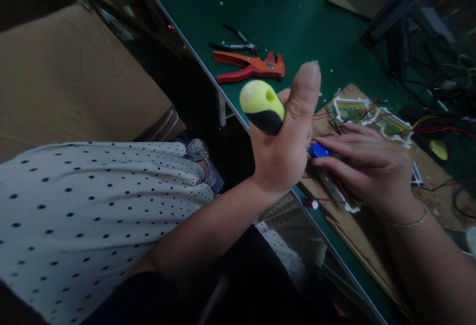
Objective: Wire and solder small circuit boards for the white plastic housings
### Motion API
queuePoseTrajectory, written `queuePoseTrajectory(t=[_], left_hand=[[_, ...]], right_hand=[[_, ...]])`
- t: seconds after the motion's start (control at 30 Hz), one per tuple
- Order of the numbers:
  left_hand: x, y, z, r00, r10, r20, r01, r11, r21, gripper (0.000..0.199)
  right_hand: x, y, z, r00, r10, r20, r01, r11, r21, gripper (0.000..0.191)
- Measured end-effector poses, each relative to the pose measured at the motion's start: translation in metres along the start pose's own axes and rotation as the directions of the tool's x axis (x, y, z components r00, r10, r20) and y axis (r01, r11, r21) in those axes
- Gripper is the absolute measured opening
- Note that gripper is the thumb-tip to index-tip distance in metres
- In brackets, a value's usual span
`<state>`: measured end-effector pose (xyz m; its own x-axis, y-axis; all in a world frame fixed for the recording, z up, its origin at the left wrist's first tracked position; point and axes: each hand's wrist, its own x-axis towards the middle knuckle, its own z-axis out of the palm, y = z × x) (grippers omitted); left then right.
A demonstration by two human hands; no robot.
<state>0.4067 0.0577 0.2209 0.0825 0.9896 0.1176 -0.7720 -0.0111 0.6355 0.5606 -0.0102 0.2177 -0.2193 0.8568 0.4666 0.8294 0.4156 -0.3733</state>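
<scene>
My left hand (284,141) is wrapped round the yellow-and-black handle of a screwdriver (262,104), thumb stretched along it; the tool's shaft and tip are hidden behind the hand. Close beside it, my right hand (375,166) pinches a small blue round part (319,150) between thumb and fingers. Whether the screwdriver touches that part cannot be seen. Under my right hand lies a wooden board (368,233). Green circuit boards in white frames (349,109) rest on it, with red, black and yellow wires. A small dark red cylinder with a white end (310,203) lies near the table edge.
Orange-red wire strippers (251,66) and dark-handled pliers (238,42) lie on the green table (297,23). A dark glue-gun-shaped tool (397,32) and tangled cables are at the back right. On the left stands a large cardboard box (74,77), beyond the table's edge.
</scene>
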Motion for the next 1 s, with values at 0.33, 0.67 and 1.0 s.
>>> queuePoseTrajectory(t=[0.33, 0.67, 1.0], left_hand=[[0.003, -0.006, 0.003, 0.999, 0.015, 0.038, -0.014, 0.999, -0.032, 0.053], [-0.001, 0.015, 0.015, 0.996, 0.087, 0.032, -0.085, 0.994, -0.061, 0.024], [-0.006, -0.004, 0.003, 0.988, -0.14, -0.062, 0.142, 0.989, 0.032, 0.059]], right_hand=[[-0.002, 0.0, 0.001, 1.0, -0.002, -0.019, 0.002, 1.0, 0.007, 0.043], [-0.003, -0.001, -0.001, 1.0, 0.026, -0.01, -0.026, 1.0, -0.001, 0.046], [-0.003, 0.002, 0.001, 0.999, 0.033, -0.033, -0.033, 0.999, -0.003, 0.04]])
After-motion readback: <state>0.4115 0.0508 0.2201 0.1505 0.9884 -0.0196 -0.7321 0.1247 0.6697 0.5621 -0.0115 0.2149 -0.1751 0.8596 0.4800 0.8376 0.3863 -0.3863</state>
